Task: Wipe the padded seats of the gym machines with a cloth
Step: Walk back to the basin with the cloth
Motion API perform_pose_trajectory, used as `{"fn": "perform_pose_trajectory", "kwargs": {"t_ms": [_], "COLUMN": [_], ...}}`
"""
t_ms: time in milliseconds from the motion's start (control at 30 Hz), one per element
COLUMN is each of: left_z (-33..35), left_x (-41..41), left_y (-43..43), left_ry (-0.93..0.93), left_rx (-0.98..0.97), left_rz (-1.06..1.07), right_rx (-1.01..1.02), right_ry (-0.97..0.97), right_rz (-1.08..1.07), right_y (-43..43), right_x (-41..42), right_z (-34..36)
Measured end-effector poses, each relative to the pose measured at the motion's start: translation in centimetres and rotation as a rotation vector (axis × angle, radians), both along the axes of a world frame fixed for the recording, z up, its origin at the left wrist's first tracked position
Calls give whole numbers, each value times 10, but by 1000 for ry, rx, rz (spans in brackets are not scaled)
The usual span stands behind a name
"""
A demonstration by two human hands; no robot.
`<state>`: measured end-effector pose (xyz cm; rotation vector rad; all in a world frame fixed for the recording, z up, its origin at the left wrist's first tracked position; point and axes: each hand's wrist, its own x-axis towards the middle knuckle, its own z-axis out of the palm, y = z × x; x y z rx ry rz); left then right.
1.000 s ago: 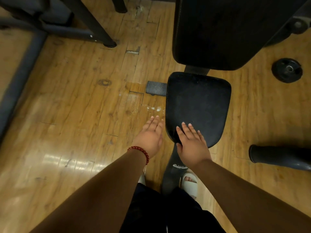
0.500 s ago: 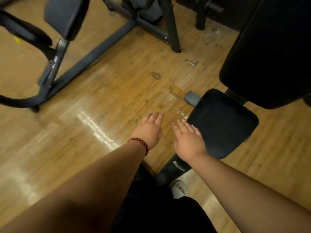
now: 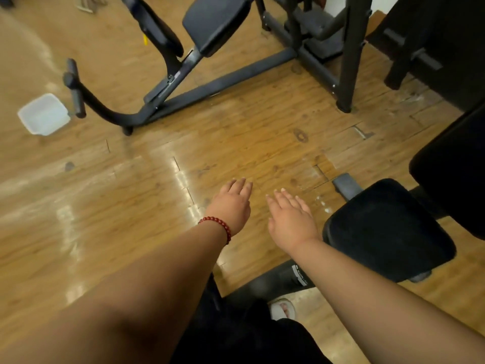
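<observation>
A: Fingers, how do they lie?
B: Stretched out and loose on both hands, gripping nothing. Left hand, with a bracelet, and right hand hover side by side over the floor.
A: And the seat?
B: Near right, just beside the right hand. A second seat stands far off, and a white tub sits far left.
</observation>
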<state>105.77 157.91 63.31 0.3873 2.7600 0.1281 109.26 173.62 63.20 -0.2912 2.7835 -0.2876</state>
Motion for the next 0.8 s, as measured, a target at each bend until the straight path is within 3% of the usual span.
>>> {"fn": "perform_pose_trajectory", "kwargs": {"t_ms": [300, 800], "left_z": [14, 32], "left_x": [8, 58], "left_y": [-134, -462], "left_ry": [37, 54], "left_rx": [-7, -32], "left_rz": [180, 439], "right_rx": [35, -4], "right_ry": [-17, -8], "right_rz": [150, 367], "right_y": [-129, -465], "right_x": [-27, -26], "right_z": [14, 35]}}
